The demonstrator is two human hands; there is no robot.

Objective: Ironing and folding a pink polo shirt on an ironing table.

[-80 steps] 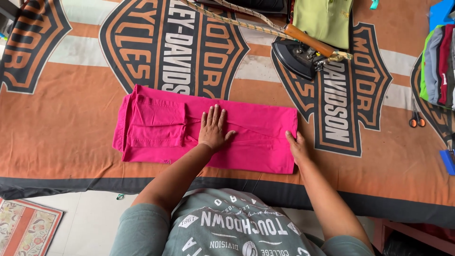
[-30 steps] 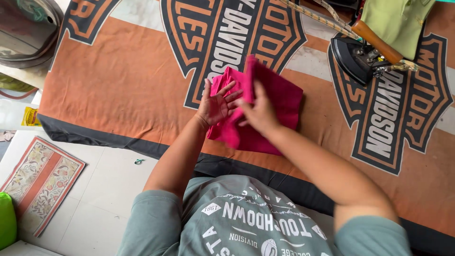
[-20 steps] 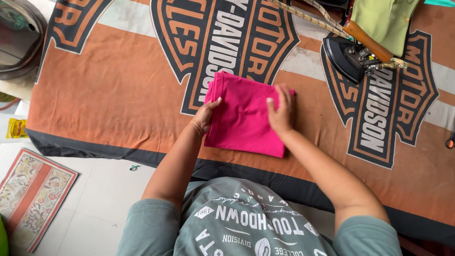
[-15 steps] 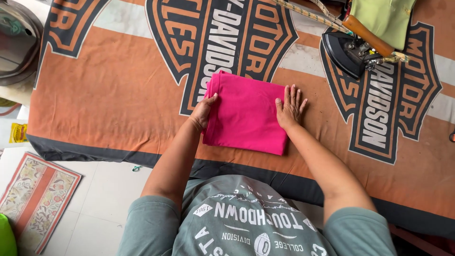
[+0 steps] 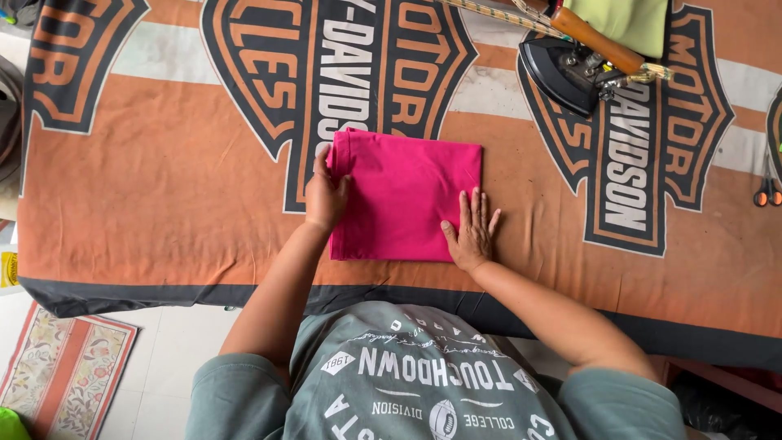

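A bright pink garment (image 5: 407,191) lies folded into a neat rectangle on the orange and black printed cloth (image 5: 187,179) that covers the table. My left hand (image 5: 326,194) grips the garment's left edge, fingers curled over the fold. My right hand (image 5: 471,231) rests flat with fingers spread on the garment's lower right corner, partly on the cloth.
A black flat iron (image 5: 574,69) with a brown wooden handle sits at the back right, next to a green cloth (image 5: 627,20). Scissors (image 5: 766,191) lie at the far right edge. A patterned mat (image 5: 61,371) lies on the floor at lower left.
The long pink garment was folded over from the right into a compact rectangle. My right hand slid down its right edge to the lower corner; my left hand stayed on the left edge.
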